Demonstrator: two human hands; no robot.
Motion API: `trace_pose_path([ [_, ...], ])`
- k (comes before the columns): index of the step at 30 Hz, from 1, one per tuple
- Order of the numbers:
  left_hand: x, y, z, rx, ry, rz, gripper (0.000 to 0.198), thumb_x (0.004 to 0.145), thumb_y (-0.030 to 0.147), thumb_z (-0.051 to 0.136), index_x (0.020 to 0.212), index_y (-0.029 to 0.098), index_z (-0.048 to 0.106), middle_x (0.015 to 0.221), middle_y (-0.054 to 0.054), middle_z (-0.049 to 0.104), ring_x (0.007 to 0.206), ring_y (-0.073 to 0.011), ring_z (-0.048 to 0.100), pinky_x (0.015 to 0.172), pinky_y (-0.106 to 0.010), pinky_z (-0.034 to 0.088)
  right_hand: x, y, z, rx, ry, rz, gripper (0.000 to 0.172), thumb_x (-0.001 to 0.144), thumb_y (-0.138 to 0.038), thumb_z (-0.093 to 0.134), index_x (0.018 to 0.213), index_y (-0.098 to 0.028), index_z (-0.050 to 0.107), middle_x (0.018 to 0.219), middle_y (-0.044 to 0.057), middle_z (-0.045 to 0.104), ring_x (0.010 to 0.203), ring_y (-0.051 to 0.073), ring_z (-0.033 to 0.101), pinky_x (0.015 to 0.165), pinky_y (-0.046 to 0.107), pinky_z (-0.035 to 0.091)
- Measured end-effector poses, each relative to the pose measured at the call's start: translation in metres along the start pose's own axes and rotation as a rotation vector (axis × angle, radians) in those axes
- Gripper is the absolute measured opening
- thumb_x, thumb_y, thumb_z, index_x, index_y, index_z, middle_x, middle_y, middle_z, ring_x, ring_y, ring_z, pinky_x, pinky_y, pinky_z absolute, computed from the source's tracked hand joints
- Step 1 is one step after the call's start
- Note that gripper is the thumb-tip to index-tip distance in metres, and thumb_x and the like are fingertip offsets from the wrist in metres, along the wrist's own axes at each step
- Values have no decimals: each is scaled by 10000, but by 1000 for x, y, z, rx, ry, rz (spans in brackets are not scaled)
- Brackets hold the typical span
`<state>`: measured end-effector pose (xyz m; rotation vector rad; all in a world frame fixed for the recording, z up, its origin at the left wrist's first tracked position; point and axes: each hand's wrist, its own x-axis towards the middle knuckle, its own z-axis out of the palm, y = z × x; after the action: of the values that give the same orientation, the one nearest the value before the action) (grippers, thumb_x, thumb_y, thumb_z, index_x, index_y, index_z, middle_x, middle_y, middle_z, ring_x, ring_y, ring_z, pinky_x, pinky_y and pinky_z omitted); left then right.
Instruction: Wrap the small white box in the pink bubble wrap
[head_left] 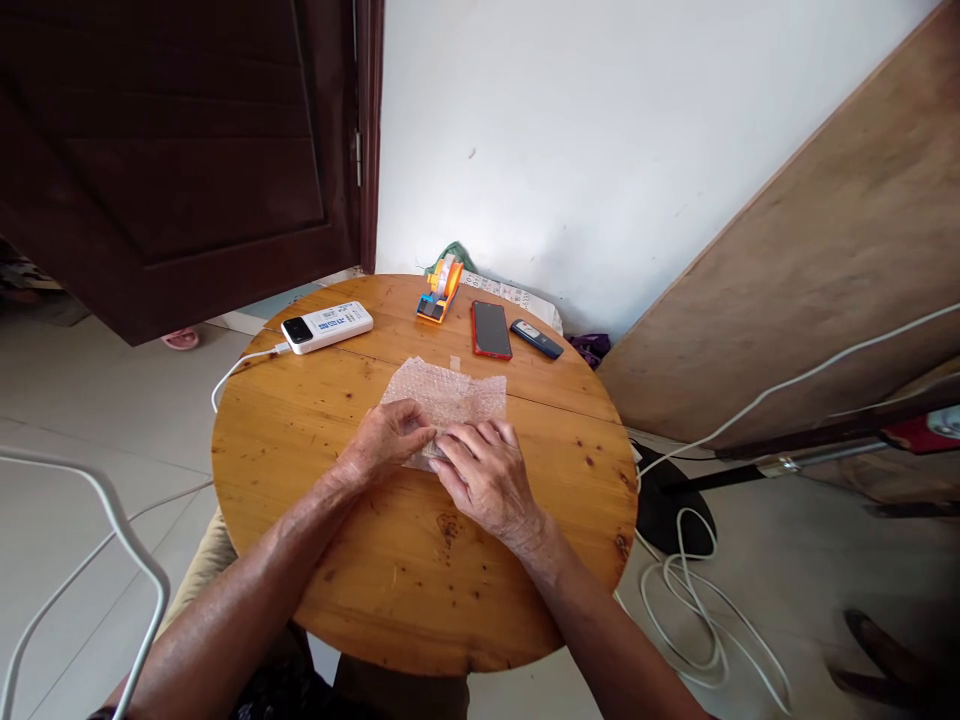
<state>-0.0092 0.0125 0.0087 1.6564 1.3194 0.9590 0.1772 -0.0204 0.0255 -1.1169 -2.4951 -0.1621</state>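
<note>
A sheet of clear bubble wrap (450, 391) lies on the round wooden table, its far part spread flat and its near edge folded up under my fingers. My left hand (386, 440) pinches the left side of that near edge between thumb and fingers. From the right, my right hand (487, 478) curls its fingers over the same edge, close to the left fingertips. Something small and pale shows between the two hands within the fold, but my fingers hide most of it.
On the wooden table (300, 440) are a white power bank (328, 328) with a cable, an orange tape dispenser (440, 289), a red-edged phone (491, 330) and a dark blue handheld device (537, 339). A small tape piece (455, 363) sits beyond the wrap. White cables (694, 610) coil on the floor.
</note>
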Motion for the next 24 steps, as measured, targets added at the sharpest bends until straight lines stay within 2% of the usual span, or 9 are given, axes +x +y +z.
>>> trace_pose_path([
  [3,-2,2,-12,91,41,-10,233,776,387,611,880,186,667,829,-9,700,760,-162,624,735,-269,491,1,-1,2,-35,14,-18,189,990,-286,517,1041,-196,675,1050,68,704,929,226,555,877,411,337],
  [7,-12,4,-32,362,83,-147,360,802,343,581,1118,183,642,910,-39,706,818,-206,649,775,-320,492,2,-4,1,-124,-23,-38,262,984,-249,537,1230,-259,623,1024,54,678,921,231,542,864,406,326],
  [10,-24,5,-43,566,121,-265,446,830,367,555,1216,150,604,980,-80,699,875,-249,654,803,-361,477,5,-8,0,-187,-49,-29,263,985,-231,530,1228,-283,616,1013,55,659,929,242,535,878,416,320],
  [13,-32,6,-46,657,109,-370,495,851,426,528,1248,137,589,982,-91,706,904,-277,659,806,-372,461,10,-12,-1,-211,-81,-19,201,984,-229,526,1150,-263,634,983,61,641,920,246,530,889,426,314],
  [16,-31,6,-43,654,80,-413,434,843,459,522,1141,165,634,912,-71,713,871,-274,658,763,-350,441,12,-13,-1,-216,-86,-22,148,980,-231,531,1069,-243,648,949,64,632,907,244,526,880,423,312],
  [18,-27,5,-39,648,56,-409,317,821,444,531,951,186,663,823,-58,696,808,-261,645,702,-330,414,12,-13,0,-213,-69,-19,155,980,-239,534,1085,-245,647,953,67,633,908,244,525,866,417,313],
  [20,-23,3,-35,602,49,-394,212,786,390,540,749,197,619,706,-37,642,713,-226,609,636,-305,379,10,-12,2,-207,-51,-15,182,983,-246,533,1130,-252,640,972,70,638,909,243,527,851,411,315],
  [22,-20,-1,-32,433,58,-382,179,745,354,544,649,202,546,606,-2,565,603,-176,549,576,-278,354,9,-12,3,-200,-41,-12,193,981,-244,535,1144,-255,638,984,71,644,911,243,530,841,410,318],
  [24,-20,-4,-29,175,74,-364,179,710,365,553,640,206,512,559,32,509,521,-136,487,526,-254,348,8,-12,4,-195,-39,-12,194,975,-233,541,1141,-251,638,983,72,649,915,249,536,838,412,322],
])
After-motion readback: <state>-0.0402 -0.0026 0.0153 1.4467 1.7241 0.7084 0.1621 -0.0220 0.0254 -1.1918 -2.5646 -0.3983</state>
